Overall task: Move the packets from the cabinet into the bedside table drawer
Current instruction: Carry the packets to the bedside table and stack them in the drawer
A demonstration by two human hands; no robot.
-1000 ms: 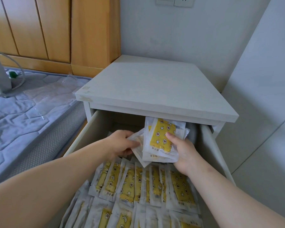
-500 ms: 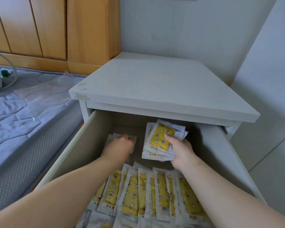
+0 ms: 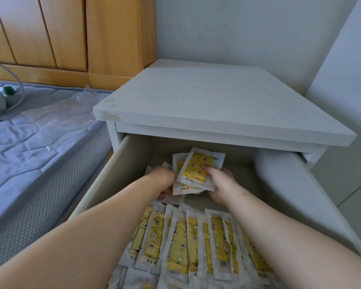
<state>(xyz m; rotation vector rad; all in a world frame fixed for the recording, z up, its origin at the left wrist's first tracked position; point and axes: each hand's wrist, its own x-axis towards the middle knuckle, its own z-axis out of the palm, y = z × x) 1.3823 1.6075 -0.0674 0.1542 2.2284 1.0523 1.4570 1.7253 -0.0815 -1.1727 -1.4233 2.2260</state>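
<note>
Head view: packet stack [image 3: 196, 171] gripped between left hand [image 3: 162, 180] and right hand [image 3: 222, 185].

left grip [image 3: 164, 180]: curled, clasping | right grip [image 3: 222, 184]: thumb-over pinch | arms: both extended forward

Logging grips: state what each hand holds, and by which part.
Both hands hold one small stack of yellow packets. The right hand pinches its lower right corner, thumb on the front; the left hand grips its lower left edge.
</note>
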